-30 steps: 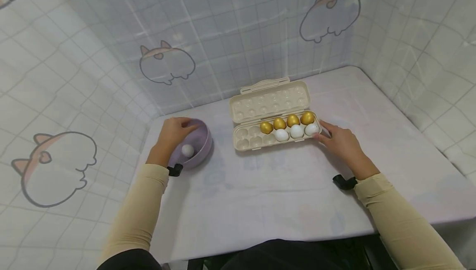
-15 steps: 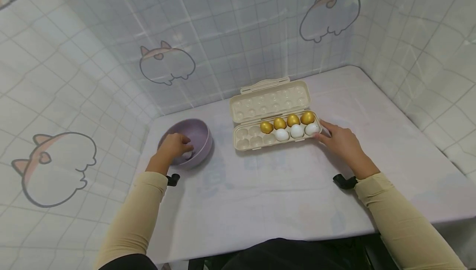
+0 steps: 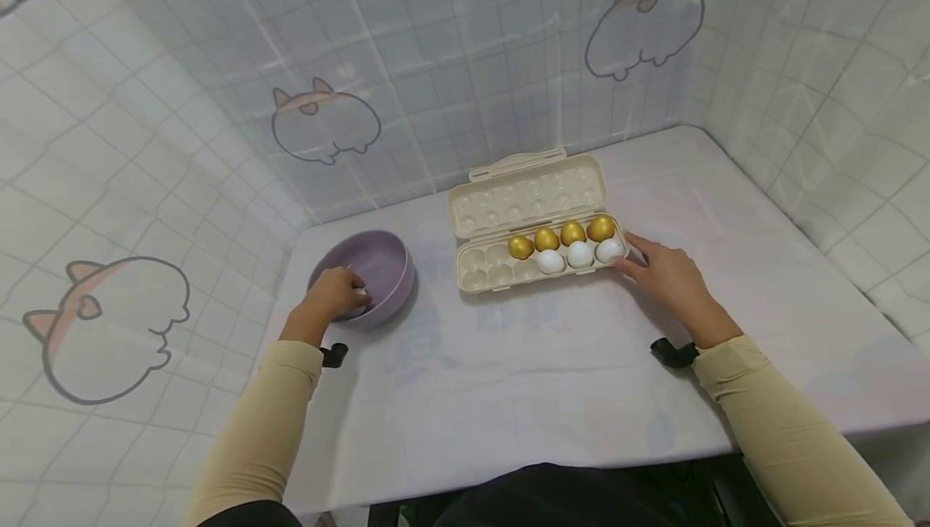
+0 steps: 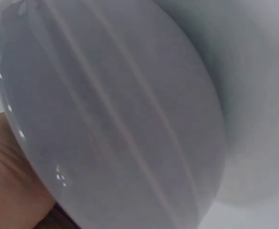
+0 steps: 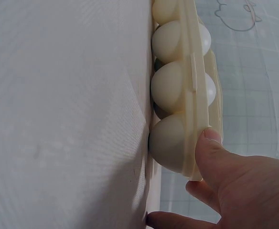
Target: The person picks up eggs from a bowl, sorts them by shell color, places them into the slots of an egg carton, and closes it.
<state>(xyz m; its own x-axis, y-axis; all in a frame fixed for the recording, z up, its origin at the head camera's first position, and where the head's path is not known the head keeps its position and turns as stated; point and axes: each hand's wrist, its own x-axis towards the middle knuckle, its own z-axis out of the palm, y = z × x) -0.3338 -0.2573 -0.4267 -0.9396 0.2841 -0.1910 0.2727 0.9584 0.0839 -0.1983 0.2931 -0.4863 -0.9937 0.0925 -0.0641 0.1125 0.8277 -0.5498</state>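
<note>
My left hand [image 3: 334, 293] reaches down inside the purple bowl [image 3: 388, 265], its fingers curled around a white egg [image 3: 358, 311] that is mostly hidden. In the left wrist view the bowl's outer wall [image 4: 120, 114] blocks the fingers. My right hand [image 3: 668, 278] pinches the right end of the beige egg carton [image 5: 197, 90], thumb on the rim. Gold eggs [image 3: 546, 239] fill the right part of the carton's back row. White eggs [image 3: 580, 255] sit in the right of its front row, and the cups at the left hold nothing.
The carton's lid [image 3: 526, 198] lies open toward the back wall. A pale cloth covers the table [image 3: 494, 382]. Curtains with a grid and cartoon animals [image 3: 327, 123] stand close behind and on both sides.
My left hand has gone from above the bowl's rim down into it and onto the white egg, its fingers closing around it. The right hand and the carton stay put.
</note>
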